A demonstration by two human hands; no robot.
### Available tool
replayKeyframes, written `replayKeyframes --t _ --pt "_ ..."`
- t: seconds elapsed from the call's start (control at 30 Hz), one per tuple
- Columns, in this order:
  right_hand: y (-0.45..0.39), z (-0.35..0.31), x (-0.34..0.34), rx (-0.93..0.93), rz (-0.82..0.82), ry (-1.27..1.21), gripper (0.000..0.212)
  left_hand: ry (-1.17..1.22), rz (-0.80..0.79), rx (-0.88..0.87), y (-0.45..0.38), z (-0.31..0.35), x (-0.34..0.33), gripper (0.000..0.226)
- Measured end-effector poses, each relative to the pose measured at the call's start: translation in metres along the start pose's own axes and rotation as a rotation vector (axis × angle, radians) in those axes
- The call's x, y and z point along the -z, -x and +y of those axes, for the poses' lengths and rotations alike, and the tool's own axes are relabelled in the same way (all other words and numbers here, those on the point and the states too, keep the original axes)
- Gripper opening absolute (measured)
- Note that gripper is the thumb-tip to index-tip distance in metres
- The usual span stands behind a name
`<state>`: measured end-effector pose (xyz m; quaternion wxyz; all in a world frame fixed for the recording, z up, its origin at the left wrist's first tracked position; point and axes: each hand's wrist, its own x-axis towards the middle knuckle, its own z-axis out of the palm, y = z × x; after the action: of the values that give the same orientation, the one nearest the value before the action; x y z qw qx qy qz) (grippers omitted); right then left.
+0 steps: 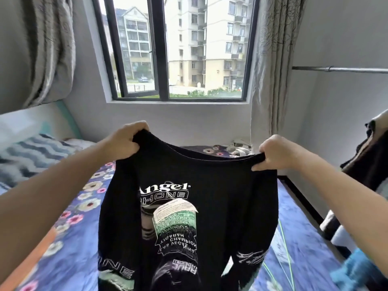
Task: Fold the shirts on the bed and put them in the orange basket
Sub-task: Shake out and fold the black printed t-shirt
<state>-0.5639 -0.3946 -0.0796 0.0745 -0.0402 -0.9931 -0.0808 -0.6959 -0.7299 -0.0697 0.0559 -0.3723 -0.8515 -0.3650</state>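
Person is holding a black shirt (210,206) up in the air over the bed (298,244), both arms stretched forward. Left hand (123,139) is clamping its grip on the shirt's top left corner, fingers curled over the edge. Right hand (275,153) is pinching the top right corner, thumb under, fingers wrapped over the hem. Top edge is sagging in a shallow curve between the two hands. Shirt is hanging free, print side facing the person: white "Angel" lettering, green and white graphic below it, text upside down further down. Lower part is running out of the bottom of the view, so can't tell whether it's touching the bed.

Open room: bare bedsheet is showing to the left and right of the hanging shirt; more of it on the far side, behind the top edge. An orange edge (25,267) is sitting at the near left corner, blurred, likely the basket but can't confirm.

Bed is wearing a blue floral sheet. Striped pillow (29,156) is lying at the far left. Crumpled cloth (239,149) is sitting at the far end of the bed under the window (172,49). Curtains (273,59) are hanging either side of the window. Dark clothes (365,164) are hanging at the right edge, below a metal rail (340,69). Thin green lines (286,255) are crossing the sheet near right.
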Motion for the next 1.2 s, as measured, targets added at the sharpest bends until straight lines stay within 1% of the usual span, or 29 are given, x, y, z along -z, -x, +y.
replayKeyframes --t 0.03,0.07,0.1,0.17,0.2,0.23,0.27,0.3,0.33,0.4,0.43,0.5,0.53,0.57,0.6,0.63,0.7,0.73,0.77,0.83,0.9,0.93,1.0,1.03,1.1,1.17,1.2 --pt "0.005 -0.011 0.000 0.000 -0.002 0.073 0.041 -0.041 0.026 -0.018 0.011 -0.006 0.001 0.051" --pt "0.007 -0.017 0.001 0.000 -0.003 0.092 0.040 -0.081 0.059 -0.029 0.019 -0.009 0.002 0.050" --pt "0.009 -0.023 -0.001 0.008 0.006 0.046 0.034 -0.116 0.103 -0.026 0.028 -0.014 0.004 0.049" --pt "0.011 -0.034 -0.004 0.014 0.053 -0.108 0.020 -0.177 0.221 0.044 0.039 -0.024 0.011 0.056" --pt "0.009 -0.039 -0.008 0.007 0.067 -0.196 0.013 -0.224 0.279 0.098 0.044 -0.031 0.015 0.055" --pt "0.007 -0.044 -0.011 -0.004 0.068 -0.303 0.009 -0.289 0.313 0.140 0.048 -0.038 0.019 0.048" --pt "0.005 -0.048 -0.014 -0.033 0.051 -0.434 0.010 -0.368 0.322 0.172 0.052 -0.046 0.022 0.038" --pt "0.003 -0.052 -0.018 -0.055 0.022 -0.579 0.011 -0.443 0.312 0.194 0.055 -0.058 0.024 0.030" --pt "0.001 -0.057 -0.022 -0.065 -0.003 -0.714 0.011 -0.519 0.280 0.214 0.059 -0.068 0.026 0.029" --pt "-0.005 -0.061 -0.033 -0.061 -0.002 -0.869 0.005 -0.624 0.164 0.320 0.062 -0.087 0.026 0.030" --pt "-0.010 -0.065 -0.038 -0.056 0.015 -0.911 0.003 -0.650 0.110 0.391 0.063 -0.095 0.026 0.025" --pt "-0.024 -0.080 -0.052 -0.078 0.041 -1.003 0.013 -0.618 0.050 0.508 0.063 -0.114 0.025 0.010" --pt "-0.029 -0.085 -0.056 -0.098 0.039 -1.058 0.014 -0.554 0.059 0.534 0.063 -0.119 0.023 0.007" --pt "-0.039 -0.093 -0.063 -0.096 -0.006 -1.079 0.016 -0.488 0.073 0.549 0.062 -0.132 0.023 0.007" --pt "-0.050 -0.100 -0.068 -0.092 -0.082 -1.029 0.021 -0.418 0.095 0.550 0.060 -0.145 0.024 0.008" --pt "-0.055 -0.103 -0.070 -0.073 -0.174 -0.882 0.026 -0.350 0.109 0.546 0.058 -0.154 0.023 0.011" --pt "-0.083 -0.116 -0.079 -0.053 -0.397 -0.511 0.028 -0.244 0.118 0.536 0.047 -0.180 0.026 0.023" --pt "-0.096 -0.123 -0.081 -0.063 -0.465 -0.350 0.029 -0.210 0.119 0.523 0.039 -0.189 0.029 0.025" --pt "-0.108 -0.130 -0.081 -0.070 -0.475 -0.235 0.032 -0.198 0.116 0.504 0.032 -0.196 0.031 0.023" --pt "-0.135 -0.140 -0.081 -0.073 -0.429 -0.121 0.037 -0.235 0.086 0.433 0.019 -0.209 0.040 0.013" --pt "-0.162 -0.145 -0.081 -0.137 -0.320 -0.131 0.037 -0.275 0.046 0.346 0.004 -0.225 0.055 0.008" --pt "-0.169 -0.145 -0.082 -0.179 -0.256 -0.187 0.036 -0.306 0.038 0.298 -0.001 -0.229 0.060 0.007" --pt "-0.190 -0.145 -0.087 -0.279 -0.089 -0.340 0.032 -0.394 0.031 0.181 -0.018 -0.240 0.079 0.025" --pt "-0.198 -0.146 -0.087 -0.320 0.011 -0.410 0.031 -0.419 0.014 0.152 -0.027 -0.243 0.088 0.035" --pt "-0.206 -0.147 -0.085 -0.367 0.152 -0.511 0.028 -0.522 -0.076 0.137 -0.044 -0.249 0.099 0.046" --pt "-0.211 -0.147 -0.082 -0.336 0.181 -0.514 0.030 -0.711 -0.212 0.145 -0.057 -0.255 0.104 0.045" --pt "-0.212 -0.148 -0.081 -0.283 0.149 -0.439 0.032 -0.780 -0.291 0.176 -0.059 -0.257 0.104 0.041"
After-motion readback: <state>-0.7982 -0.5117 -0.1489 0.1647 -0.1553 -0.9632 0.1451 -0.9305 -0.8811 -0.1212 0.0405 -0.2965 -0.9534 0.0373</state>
